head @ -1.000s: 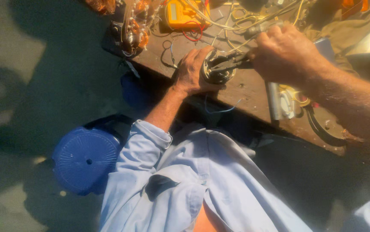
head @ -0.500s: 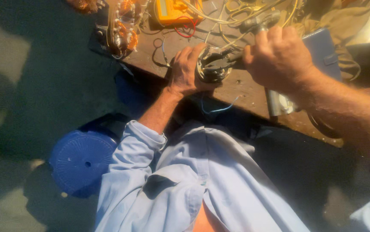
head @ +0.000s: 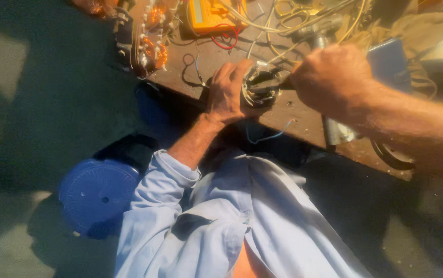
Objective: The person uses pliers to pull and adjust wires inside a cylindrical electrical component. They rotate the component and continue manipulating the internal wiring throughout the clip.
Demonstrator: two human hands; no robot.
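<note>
left hand [head: 227, 92] gripping round motor part [head: 259, 85], right hand [head: 329, 77] alongside

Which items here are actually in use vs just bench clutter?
In use: left hand gripping round metal part; right hand holding a tool against it.

Lying about: yellow meter, copper-wound coils, pale cables, blue round stool, blue box.

left hand [head: 226, 92] grips round metal part [head: 259, 85] | right hand [head: 332, 77] beside it
</note>
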